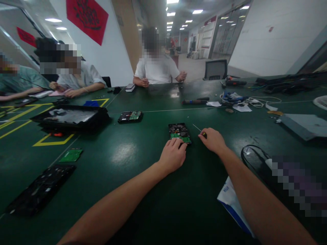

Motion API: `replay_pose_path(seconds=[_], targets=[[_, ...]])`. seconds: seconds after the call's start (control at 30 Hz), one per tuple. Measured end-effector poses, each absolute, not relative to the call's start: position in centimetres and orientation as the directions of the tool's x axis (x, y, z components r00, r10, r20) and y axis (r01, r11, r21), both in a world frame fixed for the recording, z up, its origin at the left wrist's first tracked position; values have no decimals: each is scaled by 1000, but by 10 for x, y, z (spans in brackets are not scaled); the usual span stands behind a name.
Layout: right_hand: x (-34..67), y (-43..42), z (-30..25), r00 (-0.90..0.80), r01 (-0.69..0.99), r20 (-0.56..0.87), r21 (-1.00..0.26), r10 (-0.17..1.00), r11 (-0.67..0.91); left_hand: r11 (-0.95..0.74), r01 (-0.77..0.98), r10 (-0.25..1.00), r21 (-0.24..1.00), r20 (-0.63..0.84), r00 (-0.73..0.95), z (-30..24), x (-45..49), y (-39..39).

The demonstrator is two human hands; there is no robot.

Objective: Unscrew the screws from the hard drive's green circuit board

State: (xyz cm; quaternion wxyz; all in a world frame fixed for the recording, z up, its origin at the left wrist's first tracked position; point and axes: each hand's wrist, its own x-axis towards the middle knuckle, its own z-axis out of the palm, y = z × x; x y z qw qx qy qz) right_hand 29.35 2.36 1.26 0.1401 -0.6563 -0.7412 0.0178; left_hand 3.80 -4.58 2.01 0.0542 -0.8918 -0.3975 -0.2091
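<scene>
Left hand (173, 154) open on hard drive (179, 132) — right hand (213, 139) grip clasps screwdriver (201, 132); second drive (130, 116) beyond.

A long dark green table (133, 160) fills the room, with yellow tape lines (51, 143) marked on its left part. White walls (268, 37) stand on both sides, and a red hanging (87, 18) is on the left one. Ceiling panel lights (197, 11) glow above a corridor (189, 64) lined with glass doors (224, 32). A black office chair (216, 69) stands at the table's far edge.
</scene>
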Motion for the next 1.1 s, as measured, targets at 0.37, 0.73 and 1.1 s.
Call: replay_pose_path(seconds=[0.37,0.73,1.1], targets=[[304,18,24,-47,968,237,-231,970,103,-640,743,736,197,432,520,15,26,-38],[317,14,29,-97,955,53,-277,994,108,-603,767,760,222,452,467,9,25,-35],[331,21,21,16,982,130,-191,991,9,-602,765,760,231,459,460,8,24,-34]])
